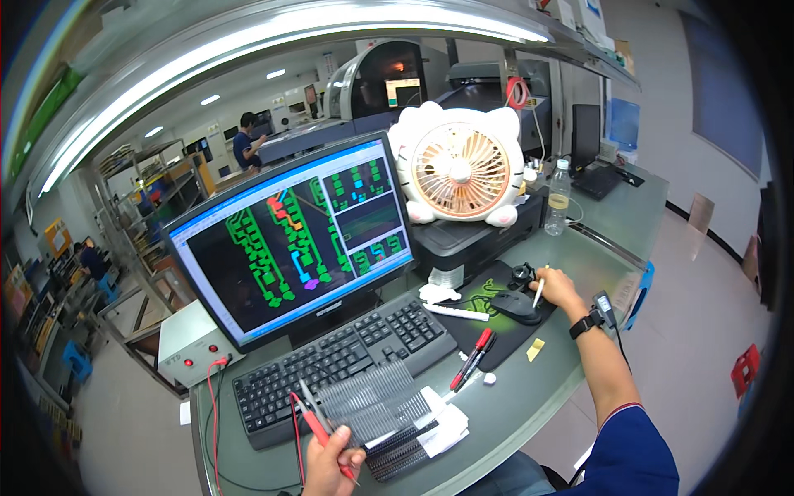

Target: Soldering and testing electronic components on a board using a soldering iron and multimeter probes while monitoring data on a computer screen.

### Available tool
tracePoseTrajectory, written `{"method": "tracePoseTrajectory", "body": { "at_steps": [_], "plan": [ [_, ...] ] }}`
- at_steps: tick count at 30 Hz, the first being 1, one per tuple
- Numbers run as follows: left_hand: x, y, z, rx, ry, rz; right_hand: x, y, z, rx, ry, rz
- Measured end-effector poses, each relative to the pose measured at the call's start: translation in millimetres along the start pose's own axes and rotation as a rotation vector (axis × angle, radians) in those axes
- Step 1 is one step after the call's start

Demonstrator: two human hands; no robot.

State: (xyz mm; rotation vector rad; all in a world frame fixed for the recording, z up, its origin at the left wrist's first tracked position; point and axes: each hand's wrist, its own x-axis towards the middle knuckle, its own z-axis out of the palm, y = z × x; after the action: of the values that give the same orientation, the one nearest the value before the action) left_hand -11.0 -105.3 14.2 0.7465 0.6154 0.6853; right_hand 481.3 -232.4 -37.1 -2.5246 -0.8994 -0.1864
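Note:
My left hand (333,463) is closed at the front of the desk around a red test probe (314,426) and a grey pointed tool that looks like tweezers (311,400). Beside it a grey ribbed, see-through sheet (370,400) overlaps the keyboard (331,364), with dark strips (399,455) and white paper pieces (447,430) below. At the right, my right hand (561,289) grips a slim white pen-like stick (539,287) above the mouse pad. A black mouse (516,307) lies just left of it, next to a small black round object (522,276).
Behind the keyboard stands a monitor (289,240) showing a green board layout. A white cat-shaped fan (460,165) sits on a black printer (463,240); a bottle (558,198) is nearby. Red and black markers (473,360) lie mid-desk. A white box (197,343) has red leads.

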Motion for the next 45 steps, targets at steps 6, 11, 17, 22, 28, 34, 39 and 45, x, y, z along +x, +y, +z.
{"method": "tracePoseTrajectory", "body": {
  "at_steps": [6, 11, 17, 22, 28, 34, 39, 45],
  "plan": [
    [26, 14, -33, -0.403, 0.172, 0.255, -21, -81, -39, 0.18, 0.17, -0.169],
    [43, 19, -46, -0.528, 0.148, 0.298, -26, -187, 37, 0.643, -0.142, -0.754],
    [37, 12, -40, -0.335, 0.131, 0.297, -34, -256, 64, 0.458, -0.134, -0.954],
    [32, 8, -44, -0.296, 0.039, 0.243, -40, -265, 71, 0.396, -0.125, -1.116],
    [32, 4, -40, -0.267, 0.03, 0.178, -53, -268, 54, 0.945, -0.342, -0.821],
    [29, 3, -33, -0.134, -0.027, 0.101, -97, -267, 25, 1.162, -0.894, -0.549],
    [25, 7, -33, -0.101, -0.003, 0.053, -112, -266, 22, 1.266, -0.915, -0.445],
    [35, 32, -92, -0.391, -0.011, 0.356, -150, -266, 16, 1.111, -1.141, -0.473]
  ]
}}
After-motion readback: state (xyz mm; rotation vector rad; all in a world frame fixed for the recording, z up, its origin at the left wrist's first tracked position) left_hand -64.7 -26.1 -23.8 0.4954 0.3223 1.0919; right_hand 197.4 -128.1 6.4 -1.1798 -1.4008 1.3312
